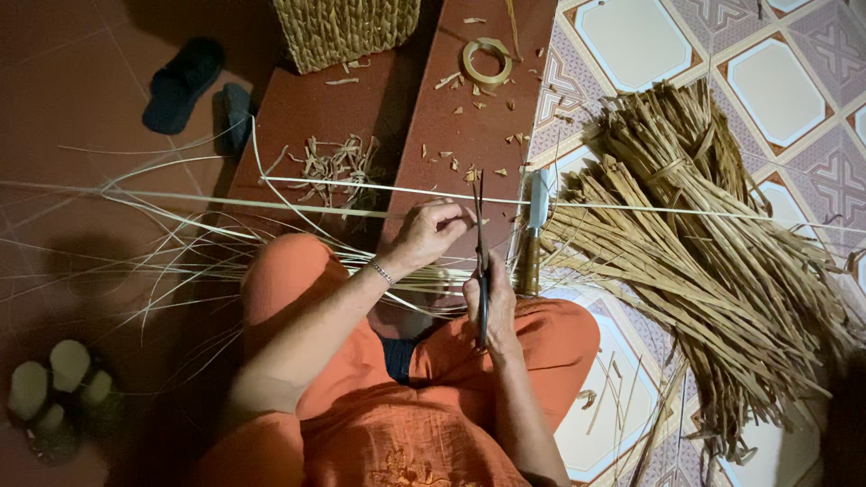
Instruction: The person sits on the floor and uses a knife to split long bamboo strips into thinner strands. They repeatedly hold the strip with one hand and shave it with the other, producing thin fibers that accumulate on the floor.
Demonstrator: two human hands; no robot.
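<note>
The right hand (492,302) has its fingers closed around one pair of dark scissors (481,271), blades pointing away, just left of the single knife (534,236). The left hand (428,234), further left of the knife, pinches pale reed strips (271,203). One woven basket (347,32) stands beyond; its contents are hidden. One tape ring (487,59) lies near it. Right of the knife lies a bundle of dried stalks (695,234).
</note>
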